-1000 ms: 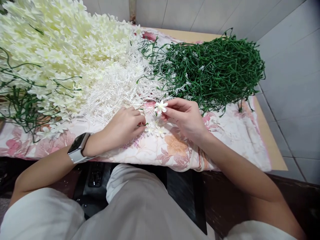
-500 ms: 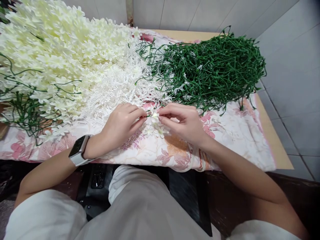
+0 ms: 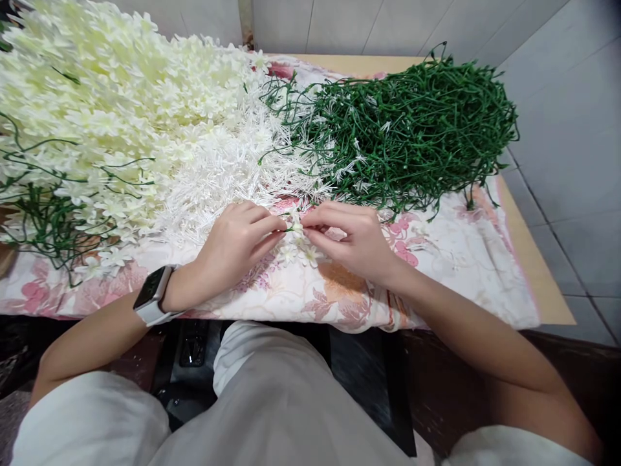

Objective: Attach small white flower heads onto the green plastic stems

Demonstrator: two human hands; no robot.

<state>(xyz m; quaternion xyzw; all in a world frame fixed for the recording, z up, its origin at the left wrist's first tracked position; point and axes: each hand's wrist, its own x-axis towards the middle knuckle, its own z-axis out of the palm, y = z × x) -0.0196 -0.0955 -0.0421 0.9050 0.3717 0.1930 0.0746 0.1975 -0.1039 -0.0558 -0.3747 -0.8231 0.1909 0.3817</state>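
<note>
Pinching a small white blossom [image 3: 295, 227] between both hands

My left hand [image 3: 233, 249] and right hand [image 3: 359, 243] nip it over the floral cloth [image 3: 451, 272], near its front edge; bare cloth lies rightward, green stems [image 3: 412, 129] behind.

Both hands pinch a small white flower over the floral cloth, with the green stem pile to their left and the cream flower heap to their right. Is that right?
Not quite: the sides are swapped. The head view shows the green stem pile to the right of the hands and the cream flower heap to their left. The left hand and right hand do pinch a small white flower over the floral cloth.
</note>
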